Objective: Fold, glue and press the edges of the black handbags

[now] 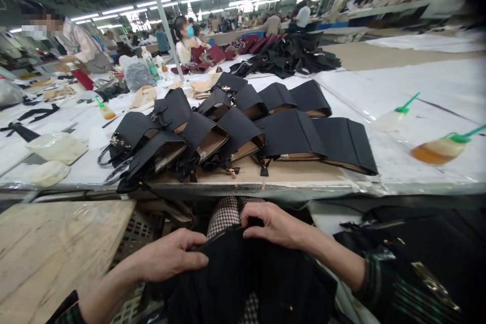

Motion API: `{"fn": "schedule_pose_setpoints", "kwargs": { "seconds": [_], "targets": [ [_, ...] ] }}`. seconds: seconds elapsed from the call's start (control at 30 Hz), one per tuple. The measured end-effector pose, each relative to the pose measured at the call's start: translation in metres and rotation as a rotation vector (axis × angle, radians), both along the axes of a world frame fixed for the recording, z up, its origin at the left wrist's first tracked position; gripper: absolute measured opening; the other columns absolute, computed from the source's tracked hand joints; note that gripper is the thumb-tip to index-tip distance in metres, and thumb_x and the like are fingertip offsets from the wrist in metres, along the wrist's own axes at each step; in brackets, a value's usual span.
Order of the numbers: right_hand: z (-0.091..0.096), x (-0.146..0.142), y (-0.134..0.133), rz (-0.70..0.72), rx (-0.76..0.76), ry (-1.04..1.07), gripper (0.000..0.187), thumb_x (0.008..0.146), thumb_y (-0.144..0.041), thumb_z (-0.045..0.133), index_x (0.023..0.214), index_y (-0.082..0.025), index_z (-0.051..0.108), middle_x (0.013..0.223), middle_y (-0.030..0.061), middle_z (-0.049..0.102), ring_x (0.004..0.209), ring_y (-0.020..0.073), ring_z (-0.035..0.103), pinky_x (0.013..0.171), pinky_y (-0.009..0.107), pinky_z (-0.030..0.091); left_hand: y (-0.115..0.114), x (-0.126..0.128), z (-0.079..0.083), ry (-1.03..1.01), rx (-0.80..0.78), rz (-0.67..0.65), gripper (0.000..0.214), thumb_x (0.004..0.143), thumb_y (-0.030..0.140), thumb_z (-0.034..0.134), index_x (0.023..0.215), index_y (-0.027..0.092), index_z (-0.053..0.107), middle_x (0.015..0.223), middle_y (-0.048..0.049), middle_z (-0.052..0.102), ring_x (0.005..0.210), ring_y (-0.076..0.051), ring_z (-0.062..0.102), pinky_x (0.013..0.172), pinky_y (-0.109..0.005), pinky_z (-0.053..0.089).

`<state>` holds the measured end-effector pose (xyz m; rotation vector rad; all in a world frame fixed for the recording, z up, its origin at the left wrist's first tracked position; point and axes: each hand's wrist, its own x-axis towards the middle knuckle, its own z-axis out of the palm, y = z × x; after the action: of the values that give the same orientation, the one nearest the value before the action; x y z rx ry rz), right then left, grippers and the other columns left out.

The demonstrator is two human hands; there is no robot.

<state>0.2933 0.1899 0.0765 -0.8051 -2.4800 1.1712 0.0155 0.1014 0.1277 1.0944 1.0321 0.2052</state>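
Note:
Across my lap lies a black handbag (224,278), dark and partly cut off by the bottom of the view. My left hand (172,255) grips its upper left edge, with the thumb on the near side. Bent fingers of my right hand (271,225) pinch the rim farther right. What sits inside the bag is hidden. Beyond my hands, on the table (212,178), stand several black bags (290,134) in overlapping rows, with tan insides and some gold hardware showing.
Squeeze bottles with amber liquid (436,152) lie at the table's right. A wooden board (49,243) is at my left, more black bags (421,253) at my right. Black pieces (288,55) are heaped farther back. A co-worker (81,45) leans over the table at far left.

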Motion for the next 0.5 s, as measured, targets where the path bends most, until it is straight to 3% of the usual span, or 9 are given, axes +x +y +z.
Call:
{"fn": "schedule_pose_setpoints", "kwargs": {
  "seconds": [0.23,0.5],
  "targets": [
    [-0.0033,-0.0062,-0.0002,-0.022,0.021,-0.043,0.012,0.086,-0.024,0.075,0.084,-0.023,0.064,0.085,-0.0039,0.067,0.080,0.0167,0.061,0.076,0.024,0.043,0.0014,-0.0002,-0.0014,0.002,0.000,0.002,0.022,0.085,0.030,0.062,0.100,0.016,0.071,0.083,0.0004,0.063,0.069,-0.012,0.049,0.062,-0.020,0.037],
    [-0.0045,-0.0078,-0.0037,-0.004,-0.022,-0.001,0.013,0.090,-0.017,0.066,0.080,-0.021,0.058,0.083,-0.0020,0.064,0.079,0.0168,0.059,0.075,0.025,0.042,0.0035,-0.0030,-0.0061,0.013,-0.023,0.007,0.022,0.084,0.031,0.062,0.099,0.016,0.071,0.082,0.0004,0.063,0.068,-0.012,0.049,0.061,-0.020,0.036]
  ]
}}
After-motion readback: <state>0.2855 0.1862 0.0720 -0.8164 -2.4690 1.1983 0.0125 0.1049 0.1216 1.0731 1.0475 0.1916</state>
